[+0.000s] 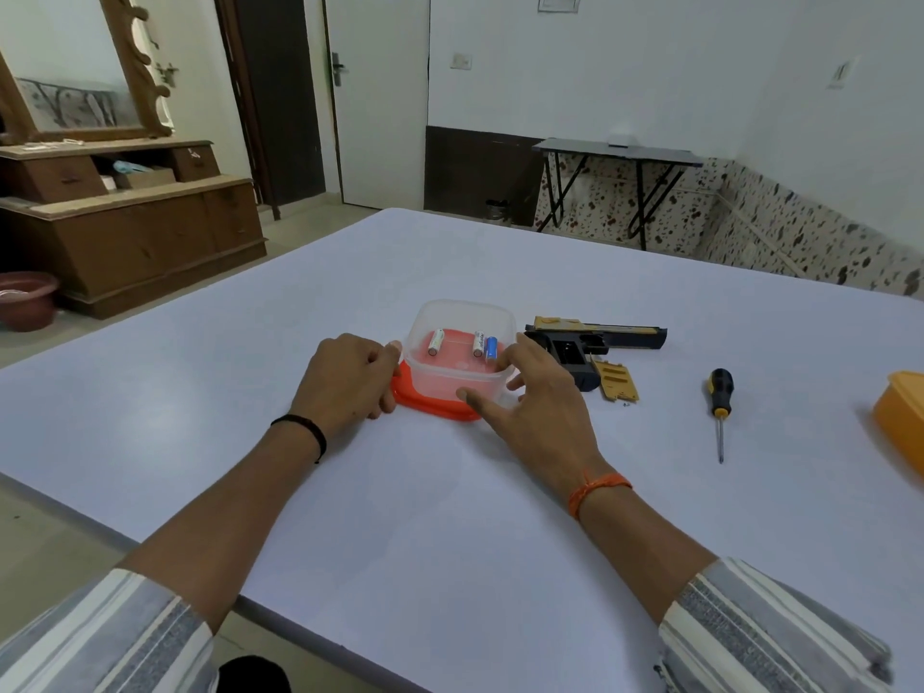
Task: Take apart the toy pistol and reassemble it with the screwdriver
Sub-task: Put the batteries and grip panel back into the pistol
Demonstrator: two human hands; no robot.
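The black and gold toy pistol (595,340) lies on its side on the table, its grip compartment uncovered. A gold cover plate (616,380) and a tiny screw (625,404) lie just in front of it. The screwdriver (719,402), with a black and yellow handle, lies to the right with its tip toward me. A clear container (457,360) stands on an orange lid (430,408) and holds three batteries (478,344). My left hand (345,377) grips the container's left side, thumb at the rim, fingers curled by the lid. My right hand (540,402) touches its right corner with spread fingers.
A yellow tub (902,417) sits at the table's right edge. The white table (450,517) stretches toward me. Beyond it stand a wooden dresser with a mirror (125,217), a small folding table (615,157) and a door.
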